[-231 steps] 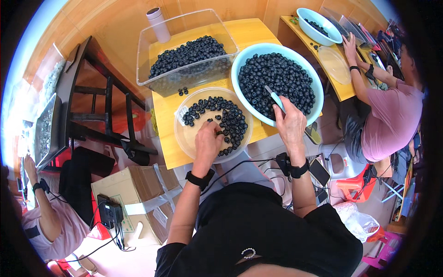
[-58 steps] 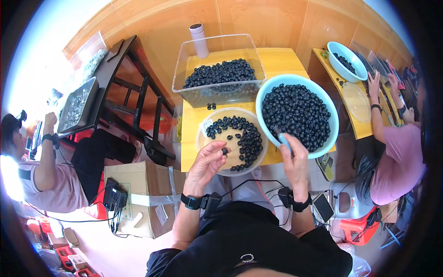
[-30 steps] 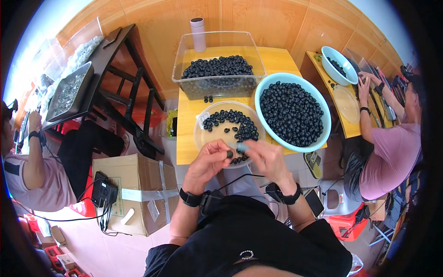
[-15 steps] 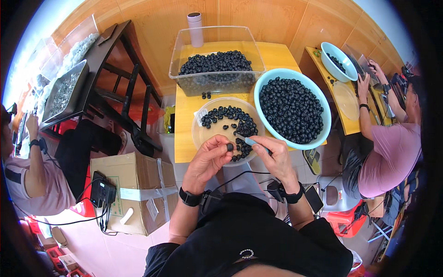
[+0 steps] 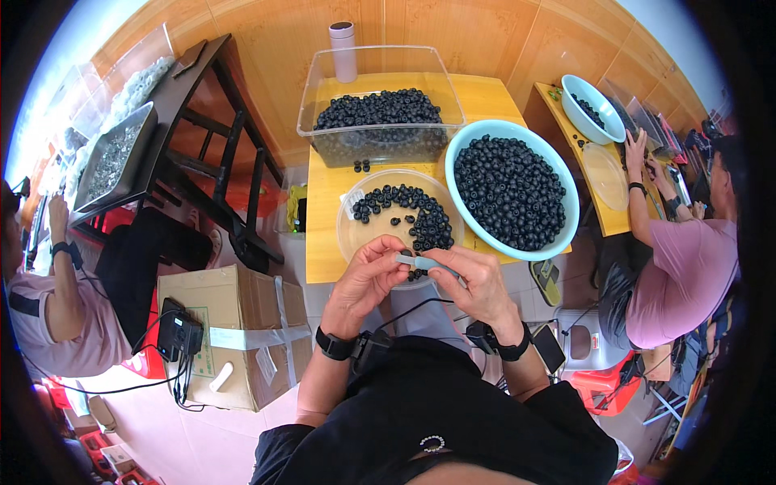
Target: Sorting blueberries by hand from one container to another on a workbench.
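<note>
Between the closed fingertips of my left hand [image 5: 368, 275] is a small round black bead-like piece [image 5: 406, 253], mostly hidden by the fingers. My right hand [image 5: 481, 279] grips a small knife [image 5: 426, 263] with a light-blue handle. Its pale front end lies against the black piece. Both hands are over the near edge of a shallow clear round tray [image 5: 349, 230], where many similar black pieces [image 5: 432, 222] lie in a curved band. A large light-blue basin [image 5: 575, 202] at the right is heaped with more of them.
Behind the tray, a clear plastic bin [image 5: 380, 145] holds more black pieces on the yellow table [image 5: 322, 259]. A pink bottle [image 5: 343, 52] stands behind it. A cardboard box [image 5: 218, 299] sits at left. Co-workers [image 5: 679, 267] [image 5: 61, 307] sit on both sides.
My right hand has moved left, bringing the knife's front end onto the black piece in my left hand. The right co-worker's farther hand has come down.
</note>
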